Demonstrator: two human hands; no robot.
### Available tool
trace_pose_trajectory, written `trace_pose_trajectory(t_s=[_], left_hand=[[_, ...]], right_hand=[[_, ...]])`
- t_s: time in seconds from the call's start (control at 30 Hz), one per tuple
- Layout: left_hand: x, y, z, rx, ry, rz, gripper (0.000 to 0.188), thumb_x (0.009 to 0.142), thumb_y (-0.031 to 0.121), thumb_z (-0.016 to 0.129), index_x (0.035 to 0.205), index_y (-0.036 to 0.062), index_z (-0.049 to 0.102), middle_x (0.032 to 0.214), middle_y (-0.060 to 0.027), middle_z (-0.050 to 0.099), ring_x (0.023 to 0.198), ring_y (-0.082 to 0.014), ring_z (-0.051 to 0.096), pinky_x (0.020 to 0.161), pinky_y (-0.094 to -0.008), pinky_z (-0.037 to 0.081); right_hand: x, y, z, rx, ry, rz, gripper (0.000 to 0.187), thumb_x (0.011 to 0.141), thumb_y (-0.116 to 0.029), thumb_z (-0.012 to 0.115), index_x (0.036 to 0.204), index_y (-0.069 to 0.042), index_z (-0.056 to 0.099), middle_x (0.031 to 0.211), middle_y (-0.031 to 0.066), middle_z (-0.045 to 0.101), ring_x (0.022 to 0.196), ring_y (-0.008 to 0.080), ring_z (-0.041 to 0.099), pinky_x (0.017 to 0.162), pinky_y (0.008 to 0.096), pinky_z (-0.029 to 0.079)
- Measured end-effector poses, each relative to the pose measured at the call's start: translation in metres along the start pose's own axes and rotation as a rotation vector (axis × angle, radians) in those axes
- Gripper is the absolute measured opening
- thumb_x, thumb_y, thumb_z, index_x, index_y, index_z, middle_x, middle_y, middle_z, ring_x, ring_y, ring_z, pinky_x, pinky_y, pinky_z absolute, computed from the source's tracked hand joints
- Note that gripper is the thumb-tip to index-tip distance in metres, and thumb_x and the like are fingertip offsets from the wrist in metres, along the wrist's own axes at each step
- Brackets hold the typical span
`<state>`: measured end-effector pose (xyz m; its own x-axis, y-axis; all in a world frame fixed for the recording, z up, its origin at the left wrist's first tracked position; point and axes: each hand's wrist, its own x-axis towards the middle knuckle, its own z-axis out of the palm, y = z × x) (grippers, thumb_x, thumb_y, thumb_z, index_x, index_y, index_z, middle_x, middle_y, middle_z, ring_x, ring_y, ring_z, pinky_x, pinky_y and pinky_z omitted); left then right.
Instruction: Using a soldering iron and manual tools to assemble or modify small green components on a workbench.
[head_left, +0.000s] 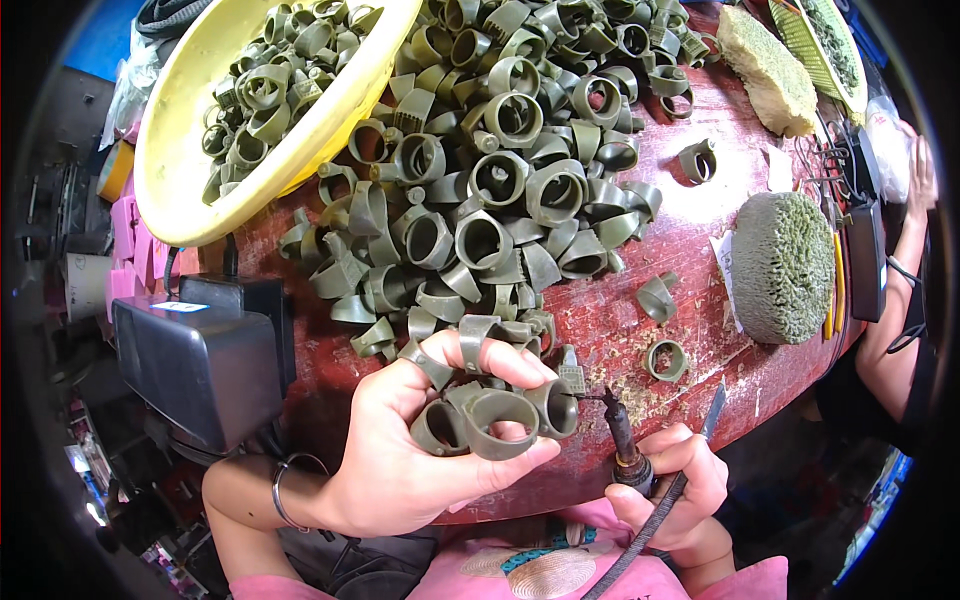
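My left hand is closed around several dark green rings, wax-like in look, with more of them looped over its fingers. My right hand grips a dark pen-like iron with a thin tip. That tip is close to the rightmost ring in my left hand; whether they touch I cannot tell. Also in my right hand is a slim knife-like tool with a pointed blade and a dark wrapped handle. A large heap of similar green rings lies just beyond my left hand.
A yellow basket of green rings stands at the far left, near a black box-shaped device. On the red table lie loose rings, a round green-flecked block and shavings. Another person's arm shows at right.
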<state>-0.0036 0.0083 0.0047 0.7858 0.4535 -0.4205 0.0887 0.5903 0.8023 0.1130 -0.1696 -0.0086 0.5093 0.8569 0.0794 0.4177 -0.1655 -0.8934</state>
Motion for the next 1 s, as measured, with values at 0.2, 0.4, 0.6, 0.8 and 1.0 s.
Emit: trace_pose_trajectory(t_s=[0.2,0.4,0.6,0.8,1.0], left_hand=[[-0.0002,0.0027,0.0004,-0.01,0.0,-0.042,0.033,0.065,-0.004,0.069,0.093,0.0015,0.052,0.098,-0.0067,0.055,0.088,-0.0089,0.051,0.076,-0.022,0.042],[-0.0001,-0.0021,-0.0013,0.002,-0.005,0.018,0.033,0.064,-0.004,0.069,0.092,0.0014,0.052,0.097,-0.0068,0.055,0.088,-0.0093,0.051,0.077,-0.0228,0.042],[-0.0004,0.0006,0.0007,-0.012,0.004,-0.005,0.033,0.064,-0.005,0.07,0.092,0.0015,0.052,0.096,-0.0064,0.055,0.088,-0.009,0.051,0.075,-0.022,0.042],[-0.0006,0.0005,-0.0002,-0.014,0.016,-0.011,0.033,0.065,-0.005,0.069,0.092,0.002,0.052,0.096,-0.0052,0.055,0.087,-0.008,0.051,0.073,-0.021,0.042],[0.0003,-0.0002,0.0,-0.024,0.012,-0.014,0.033,0.065,-0.004,0.069,0.092,0.002,0.052,0.095,-0.0047,0.055,0.086,-0.0077,0.051,0.074,-0.0217,0.042]], right_hand=[[0.0003,-0.0005,-0.0003,-0.014,-0.01,0.013,0.037,0.057,-0.013,0.079,0.07,-0.002,0.046,0.063,0.0075,0.054,0.048,0.0125,0.056,0.04,0.0216,0.042],[0.0004,0.0004,0.0011,-0.018,-0.007,-0.002,0.037,0.058,-0.013,0.079,0.069,-0.002,0.046,0.063,0.0074,0.054,0.048,0.0127,0.056,0.041,0.0217,0.043],[0.0002,-0.0015,-0.0002,-0.014,-0.006,0.021,0.037,0.058,-0.013,0.079,0.069,-0.002,0.046,0.063,0.0074,0.054,0.048,0.0127,0.056,0.042,0.0215,0.043],[0.0014,-0.0006,0.0006,-0.016,-0.008,0.006,0.036,0.058,-0.013,0.079,0.068,-0.002,0.046,0.062,0.0081,0.054,0.048,0.0129,0.056,0.042,0.0215,0.043],[0.0005,0.001,0.0015,-0.012,0.007,0.002,0.037,0.059,-0.014,0.079,0.068,-0.001,0.045,0.061,0.0081,0.054,0.046,0.0128,0.055,0.041,0.0215,0.042]])
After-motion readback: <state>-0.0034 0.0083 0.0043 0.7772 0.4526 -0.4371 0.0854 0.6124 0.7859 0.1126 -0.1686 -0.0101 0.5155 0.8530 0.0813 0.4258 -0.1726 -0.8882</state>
